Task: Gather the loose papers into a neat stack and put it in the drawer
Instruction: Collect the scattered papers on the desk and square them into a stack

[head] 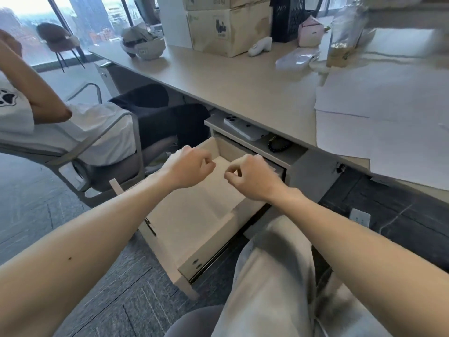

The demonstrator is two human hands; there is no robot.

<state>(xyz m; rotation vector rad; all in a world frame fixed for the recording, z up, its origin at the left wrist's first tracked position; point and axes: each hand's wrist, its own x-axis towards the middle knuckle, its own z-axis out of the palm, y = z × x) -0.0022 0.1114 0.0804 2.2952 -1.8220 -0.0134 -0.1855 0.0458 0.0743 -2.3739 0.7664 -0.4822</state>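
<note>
The drawer (211, 250) under the desk is pulled out toward me. A stack of white papers (218, 190) lies flat inside it, toward its far right side. My left hand (190, 167) hovers over the stack's far left corner with fingers loosely curled. My right hand (252, 177) hovers just right of it, also loosely curled, and covers the stack's far right part. Neither hand plainly grips the papers. More white sheets (379, 110) lie spread on the desk top at the right.
A phone (243, 128) and a dark bracelet (279, 144) sit on the shelf above the drawer. Another person sits in a chair (102, 152) close on the left. Cardboard boxes (230, 27) and a bowl (145, 49) stand on the desk. My knee (274, 263) is beside the drawer.
</note>
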